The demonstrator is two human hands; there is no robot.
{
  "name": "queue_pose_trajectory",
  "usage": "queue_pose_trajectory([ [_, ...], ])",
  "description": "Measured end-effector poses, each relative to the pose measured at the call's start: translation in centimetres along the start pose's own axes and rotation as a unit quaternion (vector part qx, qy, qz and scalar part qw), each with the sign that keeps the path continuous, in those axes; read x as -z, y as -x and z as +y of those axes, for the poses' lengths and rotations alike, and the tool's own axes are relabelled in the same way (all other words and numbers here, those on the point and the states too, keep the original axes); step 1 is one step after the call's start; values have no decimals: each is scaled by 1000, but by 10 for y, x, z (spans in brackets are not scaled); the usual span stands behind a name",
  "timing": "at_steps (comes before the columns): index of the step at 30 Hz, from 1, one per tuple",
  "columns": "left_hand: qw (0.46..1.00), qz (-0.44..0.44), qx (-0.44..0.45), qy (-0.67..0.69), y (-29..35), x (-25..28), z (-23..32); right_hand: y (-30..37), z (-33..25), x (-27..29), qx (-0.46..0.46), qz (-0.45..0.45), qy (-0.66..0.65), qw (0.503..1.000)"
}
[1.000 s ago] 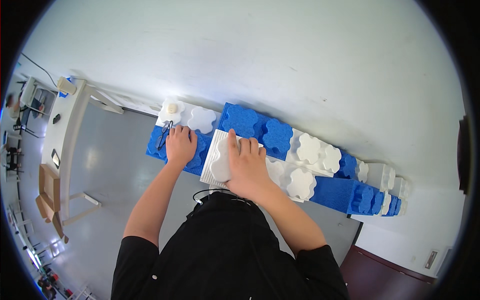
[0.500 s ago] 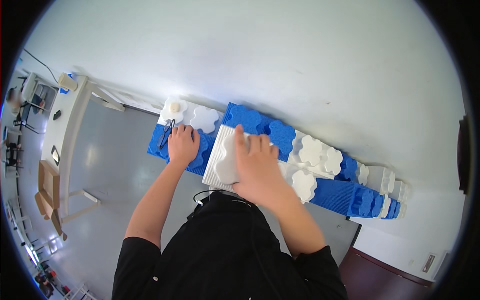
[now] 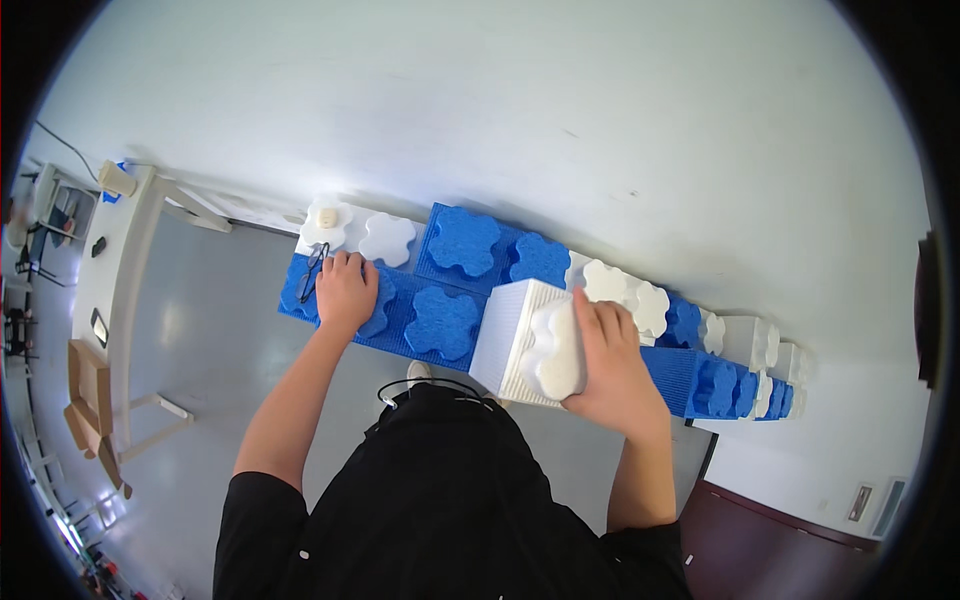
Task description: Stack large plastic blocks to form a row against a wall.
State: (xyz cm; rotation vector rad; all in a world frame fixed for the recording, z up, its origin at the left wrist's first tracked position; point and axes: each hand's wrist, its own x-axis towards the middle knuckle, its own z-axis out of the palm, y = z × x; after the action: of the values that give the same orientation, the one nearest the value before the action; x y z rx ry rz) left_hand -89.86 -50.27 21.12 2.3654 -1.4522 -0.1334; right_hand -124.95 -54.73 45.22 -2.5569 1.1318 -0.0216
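A row of large blue and white building blocks with wavy, flower-shaped studs runs along the wall. My right hand [image 3: 622,370] grips a ridged white block [image 3: 507,340] by its single stud. That block is tilted, its stud side turned toward my hand, over the near side of the row. My left hand [image 3: 345,292] lies on a near blue block [image 3: 398,330], partly covering one stud, fingers stretched forward. Black-framed eyeglasses [image 3: 312,268] rest just left of its fingertips. Behind, a white block [image 3: 372,225] bears a small cream-coloured piece [image 3: 327,218] on one stud.
More blue and white blocks [image 3: 700,375] step away to the right beside the white wall [image 3: 560,120]. At far left stands a white table [image 3: 135,225] with a phone and a cup; below it is an open cardboard box [image 3: 90,390]. A dark red door [image 3: 760,545] is at lower right.
My right hand has moved right with the white block and turned it, uncovering a blue stud beside my left hand. The left hand stays on the blue block.
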Motion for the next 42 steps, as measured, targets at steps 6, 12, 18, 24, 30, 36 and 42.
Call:
queue_pose_trajectory([
  [6,1000,2,0,-3,0,-1,-2,7,5,-22,2,-5,9,1000],
  [12,1000,8,-5,-2,0,-1,-2,7,6,-21,4,6,-9,1000],
  [18,1000,-3,1,-6,-1,0,-1,6,13,-26,-3,-2,-6,1000],
  [24,1000,-5,-2,-9,-1,0,-2,1,9,-39,10,9,14,1000],
  [30,1000,6,-6,-8,0,-1,-4,-2,12,-51,3,7,42,999],
  [36,1000,0,-5,-7,0,0,-2,-5,25,-70,-4,9,41,999],
  [42,1000,0,-7,-6,0,1,-2,-6,24,-70,-3,19,28,999],
])
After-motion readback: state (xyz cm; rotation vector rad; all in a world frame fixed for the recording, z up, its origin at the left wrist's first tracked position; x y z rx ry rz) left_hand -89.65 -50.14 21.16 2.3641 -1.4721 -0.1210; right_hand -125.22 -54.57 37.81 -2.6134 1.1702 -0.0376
